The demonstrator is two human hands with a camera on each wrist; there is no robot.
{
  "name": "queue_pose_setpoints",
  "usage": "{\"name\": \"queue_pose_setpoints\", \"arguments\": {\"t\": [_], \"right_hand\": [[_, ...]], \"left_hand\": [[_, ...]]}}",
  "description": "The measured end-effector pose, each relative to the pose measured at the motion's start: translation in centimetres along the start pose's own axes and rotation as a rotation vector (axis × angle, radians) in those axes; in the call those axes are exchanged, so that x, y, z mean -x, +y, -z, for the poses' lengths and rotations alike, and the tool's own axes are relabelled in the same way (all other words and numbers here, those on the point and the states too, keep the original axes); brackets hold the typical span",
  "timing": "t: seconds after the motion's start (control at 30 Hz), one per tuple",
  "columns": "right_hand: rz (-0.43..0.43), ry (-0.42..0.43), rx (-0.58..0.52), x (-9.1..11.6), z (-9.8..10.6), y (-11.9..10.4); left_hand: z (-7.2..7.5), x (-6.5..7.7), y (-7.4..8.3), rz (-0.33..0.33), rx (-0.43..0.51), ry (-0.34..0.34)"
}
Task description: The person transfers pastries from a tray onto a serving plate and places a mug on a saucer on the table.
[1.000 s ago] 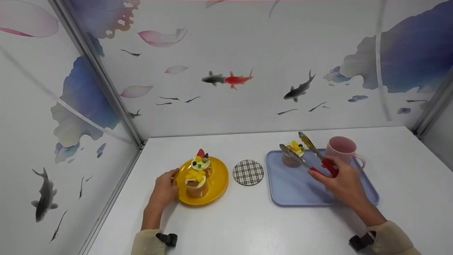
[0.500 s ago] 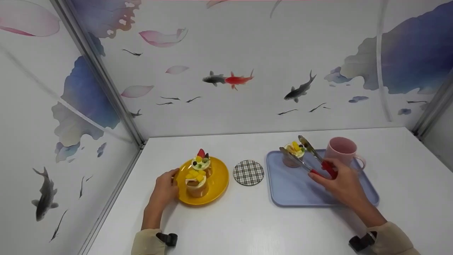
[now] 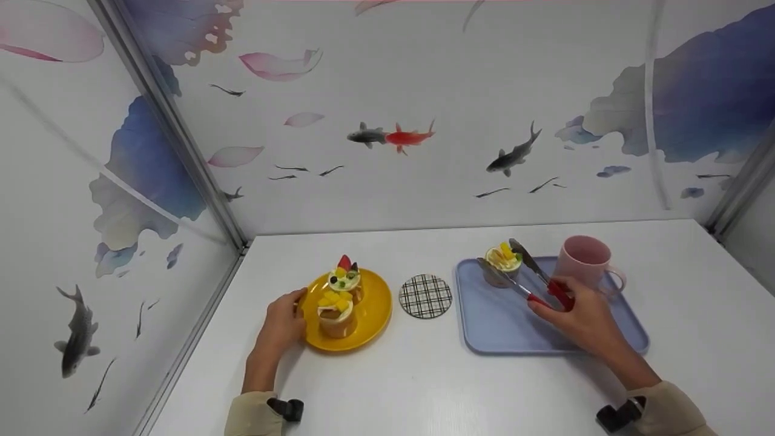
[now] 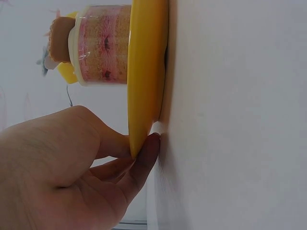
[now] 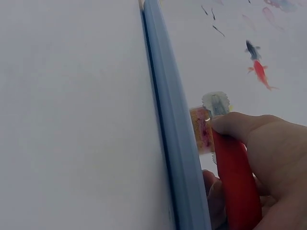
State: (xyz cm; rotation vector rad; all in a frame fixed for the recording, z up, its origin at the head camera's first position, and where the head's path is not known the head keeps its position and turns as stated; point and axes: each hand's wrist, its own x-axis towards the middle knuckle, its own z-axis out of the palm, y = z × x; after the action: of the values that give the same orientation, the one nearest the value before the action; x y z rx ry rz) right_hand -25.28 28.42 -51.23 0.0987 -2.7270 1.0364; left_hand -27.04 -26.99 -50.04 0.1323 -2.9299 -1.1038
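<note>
My left hand (image 3: 284,322) pinches the left rim of a yellow plate (image 3: 374,303), thumb above and fingers beneath, as the left wrist view shows. On that plate stand two dessert cups, one topped with yellow fruit (image 3: 335,315) and one with a strawberry (image 3: 344,281) behind it. My right hand (image 3: 584,315) holds red-handled metal tongs (image 3: 508,269) over a light blue tray (image 3: 508,330). The tong tips, spread apart, stand on either side of a third dessert cup (image 3: 501,278) at the tray's back left. In the right wrist view, thumb and fingers wrap the red handle (image 5: 235,182).
A pink mug (image 3: 584,257) stands at the back right of the tray, close behind my right hand. Between plate and tray lies a round checked coaster (image 3: 425,297). Printed white walls (image 3: 387,194) rise at the back and left of the white table (image 3: 387,387).
The tongs have lowered a little around the dessert cup on the tray, their tips slightly closer together. My left hand and the plate stay in place.
</note>
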Motion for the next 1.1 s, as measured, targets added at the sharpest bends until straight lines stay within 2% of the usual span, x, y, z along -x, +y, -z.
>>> {"name": "queue_pose_setpoints", "arguments": {"t": [0.2,0.4,0.67,1.1], "right_hand": [[-0.006,-0.026,-0.012,-0.07,-0.08,0.04],[0.023,-0.015,-0.024,-0.16,-0.09,0.17],[0.024,-0.025,-0.028,-0.45,-0.07,0.17],[0.017,-0.037,-0.008,-0.93,-0.43,0.35]], "left_hand": [[-0.02,-0.06,-0.06,-0.003,0.007,0.002],[-0.01,-0.04,-0.24,-0.020,-0.010,0.007],[-0.11,-0.09,-0.19,0.004,-0.007,-0.004],[-0.12,-0.03,-0.11,0.003,-0.002,0.002]]}}
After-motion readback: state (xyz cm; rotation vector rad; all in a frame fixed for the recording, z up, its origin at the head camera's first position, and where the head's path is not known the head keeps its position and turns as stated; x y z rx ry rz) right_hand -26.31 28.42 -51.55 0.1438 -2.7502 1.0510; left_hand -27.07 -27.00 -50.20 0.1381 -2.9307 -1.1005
